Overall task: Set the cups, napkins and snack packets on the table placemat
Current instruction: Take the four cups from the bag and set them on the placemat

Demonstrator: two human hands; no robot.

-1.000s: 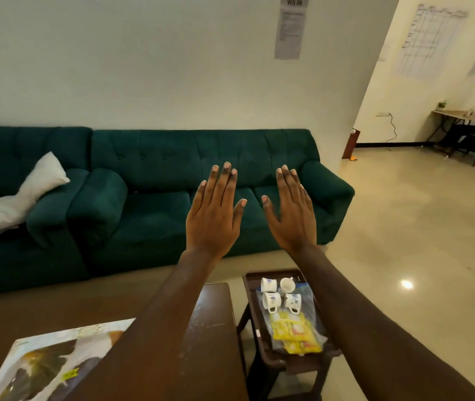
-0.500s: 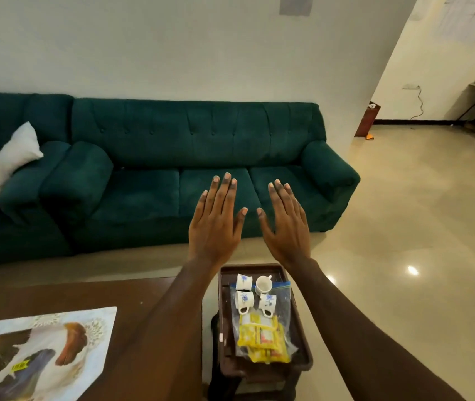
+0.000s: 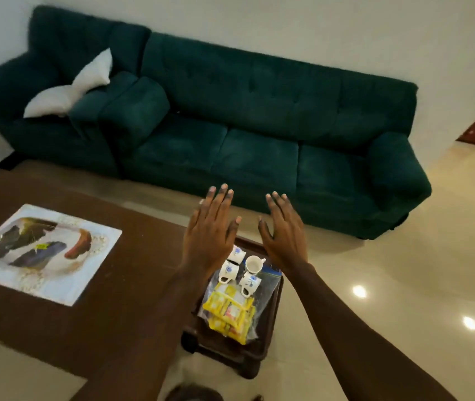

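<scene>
Nearest me: yellow snack packets (image 3: 229,309) in a clear bag on the small dark tray (image 3: 272,328), four white cups (image 3: 228,270) just beyond them. My left hand (image 3: 210,238) and right hand (image 3: 285,238) hover over the tray's far end, fingers straight and spread, holding nothing. The placemat (image 3: 42,253) lies well left on the brown table (image 3: 132,285), with a green sofa (image 3: 259,117) farthest back.

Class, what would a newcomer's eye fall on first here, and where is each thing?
Two open hands, the left hand and right hand, hover mid-frame above a small side table holding white cups and yellow snack packets. Behind them a dark green sofa lines the wall, and a printed placemat lies on the brown table at left.
</scene>
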